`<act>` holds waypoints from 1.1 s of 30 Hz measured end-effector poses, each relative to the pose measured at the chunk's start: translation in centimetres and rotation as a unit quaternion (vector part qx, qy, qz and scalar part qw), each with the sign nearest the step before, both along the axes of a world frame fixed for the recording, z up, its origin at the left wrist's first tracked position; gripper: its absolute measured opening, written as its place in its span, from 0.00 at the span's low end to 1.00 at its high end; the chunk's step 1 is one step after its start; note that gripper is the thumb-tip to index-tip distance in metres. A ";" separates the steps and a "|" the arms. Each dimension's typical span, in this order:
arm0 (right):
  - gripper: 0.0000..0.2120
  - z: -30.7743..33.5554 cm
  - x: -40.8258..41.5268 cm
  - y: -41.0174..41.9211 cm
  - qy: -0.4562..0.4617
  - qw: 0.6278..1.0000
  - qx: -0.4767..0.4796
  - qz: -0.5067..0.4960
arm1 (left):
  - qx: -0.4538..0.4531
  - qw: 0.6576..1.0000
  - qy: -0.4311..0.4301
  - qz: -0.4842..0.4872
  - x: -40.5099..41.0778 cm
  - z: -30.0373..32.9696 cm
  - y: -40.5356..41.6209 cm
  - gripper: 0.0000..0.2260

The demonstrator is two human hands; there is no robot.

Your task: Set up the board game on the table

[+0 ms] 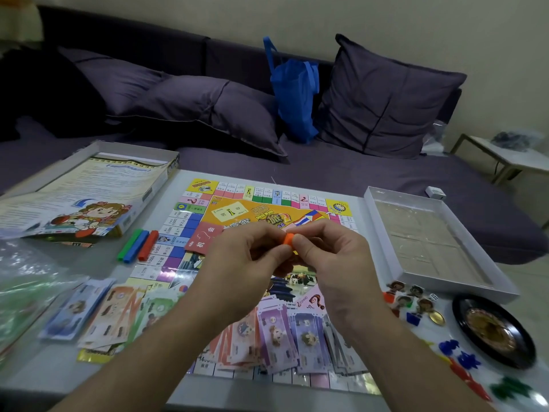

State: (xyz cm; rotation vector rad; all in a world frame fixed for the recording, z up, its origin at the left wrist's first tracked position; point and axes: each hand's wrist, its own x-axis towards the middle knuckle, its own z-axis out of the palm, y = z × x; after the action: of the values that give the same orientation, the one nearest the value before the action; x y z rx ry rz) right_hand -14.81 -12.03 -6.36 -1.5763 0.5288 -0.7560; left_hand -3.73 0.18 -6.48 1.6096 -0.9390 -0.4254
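Note:
The colourful game board (237,203) lies flat on the white table (89,263). Above its middle, my left hand (237,263) and my right hand (332,257) both pinch a small orange plastic piece (287,238) between thumbs and fingertips. A green, a blue and a red plastic stick (137,245) lie side by side left of the board. Stacks of paper money (285,331) cover the board's near edge, and more money (98,313) lies to its left. Character pawns and a die (410,298) sit at the right.
The box lid (166,179) with the rule sheet (83,197) sits at the far left, and the empty box tray (427,239) at the right. A black roulette wheel (493,328), coloured tokens (463,358) and a plastic bag (23,281) lie near the table's edges. A sofa stands behind.

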 end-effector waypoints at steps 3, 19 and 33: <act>0.09 0.1 0.0 0.0 0.022 0.998 -0.054 -0.020 | -0.008 0.994 0.108 0.009 -0.6 0.2 -0.7 0.07; 0.21 -2.2 -2.4 -9.1 0.320 0.914 -0.222 -0.115 | -0.001 0.897 0.435 0.079 1.8 -0.7 -2.2 0.09; 0.08 -3.6 0.5 -7.6 0.253 0.948 -0.194 -0.015 | 0.065 0.940 0.332 0.041 1.7 -0.9 -1.9 0.05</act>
State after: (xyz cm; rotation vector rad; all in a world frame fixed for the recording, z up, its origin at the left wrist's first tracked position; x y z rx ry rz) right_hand -14.28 -19.58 -9.92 -2.1539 0.8122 -0.4876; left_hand -2.05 -1.73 -7.34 1.4612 -0.3340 -0.9166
